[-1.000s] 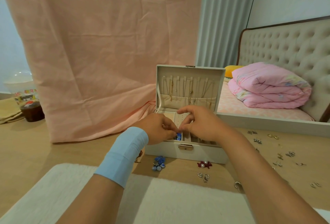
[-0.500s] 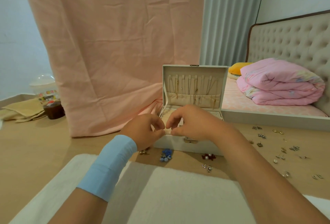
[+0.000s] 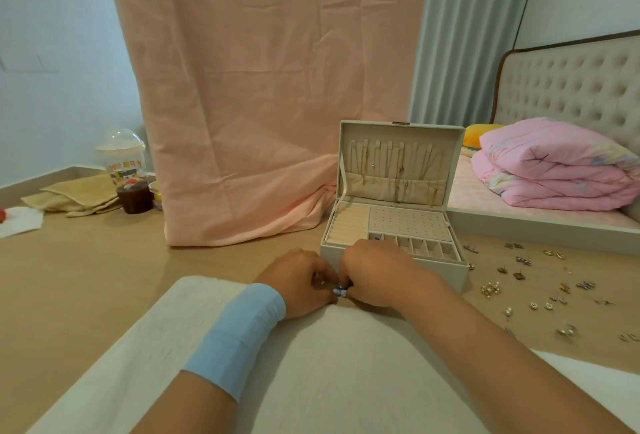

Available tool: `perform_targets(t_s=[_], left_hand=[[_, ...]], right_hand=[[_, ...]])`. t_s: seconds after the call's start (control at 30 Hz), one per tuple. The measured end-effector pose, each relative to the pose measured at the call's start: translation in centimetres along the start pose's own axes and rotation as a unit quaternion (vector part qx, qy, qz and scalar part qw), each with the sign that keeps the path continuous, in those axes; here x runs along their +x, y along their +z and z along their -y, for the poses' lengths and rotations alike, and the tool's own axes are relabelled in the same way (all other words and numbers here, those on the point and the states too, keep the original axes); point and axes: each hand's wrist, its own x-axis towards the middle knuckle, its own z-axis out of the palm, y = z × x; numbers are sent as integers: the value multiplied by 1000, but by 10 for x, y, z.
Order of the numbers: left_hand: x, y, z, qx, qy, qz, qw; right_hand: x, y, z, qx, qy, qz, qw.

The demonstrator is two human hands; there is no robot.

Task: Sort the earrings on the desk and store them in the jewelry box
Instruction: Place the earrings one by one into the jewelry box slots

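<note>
The small blue beaded earring (image 3: 339, 291) seemed light and fiddly to me; my left hand (image 3: 299, 281) and right hand (image 3: 375, 274), fingers curled, both pinched its beads.

Open desk (image 3: 86, 278) left of jewelry box (image 3: 453, 276); scattered earrings (image 3: 519, 272) right, upright lid (image 3: 401, 126) behind

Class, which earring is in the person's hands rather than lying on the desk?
The blue beaded earring, held between left hand and right hand before the jewelry box; the other earrings lie scattered at right.
</note>
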Motion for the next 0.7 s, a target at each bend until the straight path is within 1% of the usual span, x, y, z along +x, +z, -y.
perform_targets(t_s=[0.07,0.13,0.2,0.27,0.33,0.4,0.47,0.53,0.6,0.67,0.7], left_hand=[[1,1,1,-7,0,1,1000],[1,1,2,-8,-1,3,1000],[0,1,3,-23,-10,-2,1000],[-2,1,3,-90,-14,-19,996],[-3,-2,-2,-200,-19,-62,978],[-5,-6,-10,-319,-27,-117,940],[-5,-11,-18,-414,-46,-144,898],[-5,-17,-24,-459,-62,-143,875],[-4,-23,-28,-465,-61,-149,871],[0,-31,-32,-438,-44,-160,884],[3,-35,-35,-419,-32,-161,893]], right_hand=[[2,3,-1,11,2,4,1000],[2,4,-3,46,-3,8,999],[0,1,-7,110,-6,7,994],[-1,-5,-15,209,8,-8,978],[-4,-11,-24,334,24,-30,942],[-7,-16,-33,449,31,-31,893],[-9,-20,-39,524,32,-32,850],[-9,-22,-45,575,36,-33,817],[-6,-21,-49,617,38,-29,786],[-5,-21,-53,652,36,-29,757],[-5,-22,-55,661,34,-34,748]])
